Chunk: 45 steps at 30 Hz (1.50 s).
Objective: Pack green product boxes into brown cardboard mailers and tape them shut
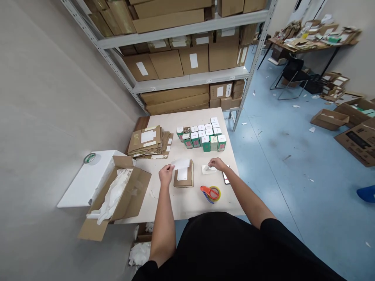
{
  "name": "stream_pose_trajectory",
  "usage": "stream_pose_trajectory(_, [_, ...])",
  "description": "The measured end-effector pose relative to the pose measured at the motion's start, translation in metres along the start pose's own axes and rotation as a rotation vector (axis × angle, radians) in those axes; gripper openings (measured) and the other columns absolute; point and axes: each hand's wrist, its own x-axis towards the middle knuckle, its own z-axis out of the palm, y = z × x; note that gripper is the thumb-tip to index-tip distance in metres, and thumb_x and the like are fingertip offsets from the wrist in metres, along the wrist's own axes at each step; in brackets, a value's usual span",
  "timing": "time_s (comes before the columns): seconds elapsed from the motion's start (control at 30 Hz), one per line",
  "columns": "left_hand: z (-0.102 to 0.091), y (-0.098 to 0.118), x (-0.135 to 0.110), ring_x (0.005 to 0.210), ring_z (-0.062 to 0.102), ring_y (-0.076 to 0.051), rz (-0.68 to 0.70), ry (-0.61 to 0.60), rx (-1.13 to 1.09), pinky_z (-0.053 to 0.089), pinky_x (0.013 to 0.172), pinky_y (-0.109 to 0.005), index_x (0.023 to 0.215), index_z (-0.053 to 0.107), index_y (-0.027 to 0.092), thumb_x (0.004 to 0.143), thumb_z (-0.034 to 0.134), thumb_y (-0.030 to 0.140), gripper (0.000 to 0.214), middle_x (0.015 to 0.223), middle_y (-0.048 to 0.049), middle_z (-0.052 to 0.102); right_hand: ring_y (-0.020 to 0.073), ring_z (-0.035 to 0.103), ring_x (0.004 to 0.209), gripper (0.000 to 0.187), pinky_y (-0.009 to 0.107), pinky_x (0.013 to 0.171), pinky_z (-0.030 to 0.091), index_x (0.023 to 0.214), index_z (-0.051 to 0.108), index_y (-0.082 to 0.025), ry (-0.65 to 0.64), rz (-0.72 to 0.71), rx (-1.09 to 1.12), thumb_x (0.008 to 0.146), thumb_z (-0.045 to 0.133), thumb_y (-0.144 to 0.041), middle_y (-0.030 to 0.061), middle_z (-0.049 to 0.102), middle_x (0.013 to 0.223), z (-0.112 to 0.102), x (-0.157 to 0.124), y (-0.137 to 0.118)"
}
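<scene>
My left hand (pixel 165 174) is closed in a pinch on the edge of a white paper sheet (pixel 181 163). This sheet hangs over the far end of a flat cardboard box (pixel 179 182), which bears a white label (pixel 182 174). To the right, my right hand (pixel 216 163) pinches a small white slip (pixel 207 168), just above another white piece of paper (pixel 206 171) on the table. A phone (pixel 226 178) lies partly under my right forearm. Nearer to me is an orange tape dispenser (pixel 209 191) with a yellow roll.
Several green-and-white small boxes (pixel 206 145) stand at the table's back right. Flattened cardboard (pixel 143 145) is stacked at the back left. An open carton (pixel 140 191) with white plastic sits left, beside a white box (pixel 84 181). A loaded shelf (pixel 187 80) stands behind.
</scene>
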Motion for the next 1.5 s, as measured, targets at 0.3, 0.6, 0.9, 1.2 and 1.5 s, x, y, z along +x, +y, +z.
stream_pose_trajectory(0.3, [0.061, 0.02, -0.047, 0.071, 0.065, -0.017, -0.312, 0.077, -0.393, 0.052, 0.064, -0.027, 0.094, 0.077, 0.014, 0.083, 0.069, 0.047, 0.035, 0.076, -0.0042, 0.071, 0.0237, 0.073, 0.091, 0.05, 0.044, 0.097, 0.055, 0.131, 0.069, -0.02, 0.213, 0.136, 0.069, 0.085, 0.07, -0.041, 0.0141, 0.069, 0.133, 0.029, -0.02, -0.018])
stream_pose_trajectory(0.6, [0.087, 0.06, -0.095, 0.083, 0.07, -0.021, -0.327, -0.299, -0.605, 0.054, 0.075, -0.032, 0.101, 0.078, 0.014, 0.066, 0.088, 0.051, 0.052, 0.094, -0.0112, 0.078, 0.0199, 0.064, 0.077, 0.039, 0.031, 0.068, 0.051, 0.086, 0.06, -0.023, 0.383, -0.018, 0.358, 0.084, 0.064, -0.062, 0.0031, 0.07, 0.083, 0.069, -0.06, -0.051])
stream_pose_trajectory(0.9, [0.04, 0.098, -0.06, 0.07, 0.063, -0.016, -0.125, -0.391, -0.622, 0.05, 0.07, -0.028, 0.075, 0.074, 0.016, 0.064, 0.09, 0.049, 0.038, 0.072, -0.0021, 0.07, 0.0182, 0.064, 0.075, 0.031, 0.032, 0.073, 0.051, 0.091, 0.069, -0.024, 0.368, -0.085, 0.417, 0.08, 0.073, -0.052, 0.0011, 0.07, 0.08, 0.038, -0.088, -0.092])
stream_pose_trajectory(1.2, [0.031, 0.128, -0.063, 0.081, 0.067, -0.018, -0.087, -0.168, -0.772, 0.053, 0.079, -0.031, 0.089, 0.077, 0.015, 0.071, 0.086, 0.047, 0.038, 0.088, -0.0065, 0.076, 0.0191, 0.072, 0.079, 0.029, 0.034, 0.078, 0.054, 0.095, 0.073, -0.024, 0.361, -0.093, 0.543, 0.083, 0.072, -0.05, 0.0051, 0.079, 0.093, 0.047, -0.101, -0.125])
stream_pose_trajectory(1.5, [0.033, 0.124, -0.066, 0.084, 0.069, -0.02, -0.102, -0.154, -0.773, 0.054, 0.08, -0.032, 0.088, 0.077, 0.015, 0.07, 0.086, 0.047, 0.038, 0.085, -0.0066, 0.076, 0.0178, 0.07, 0.075, 0.025, 0.034, 0.076, 0.053, 0.089, 0.071, -0.024, 0.376, -0.102, 0.528, 0.082, 0.073, -0.048, 0.0036, 0.077, 0.088, 0.048, -0.099, -0.129])
